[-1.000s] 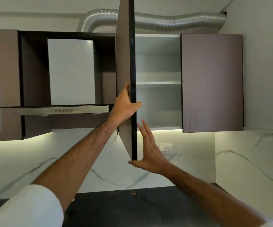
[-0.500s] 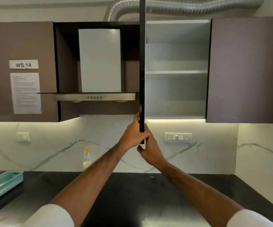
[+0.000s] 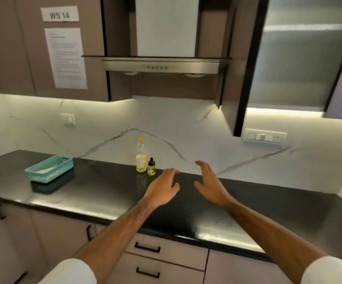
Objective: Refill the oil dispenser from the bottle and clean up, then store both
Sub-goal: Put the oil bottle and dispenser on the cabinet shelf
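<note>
Glossy black countertop [image 3: 96, 187], clear plastic bottle [image 3: 141, 158], veined marble backsplash [image 3: 186, 130]

Two bare forearms come up from the lower edge of the view, each ending in a bare hand, the left hand [image 3: 162, 190] and the right hand [image 3: 209, 186]. White sleeves, the left sleeve [image 3: 71, 272] and the right sleeve [image 3: 333, 270], cover the arms above the elbows. No rings, watch or gloves show.
</note>
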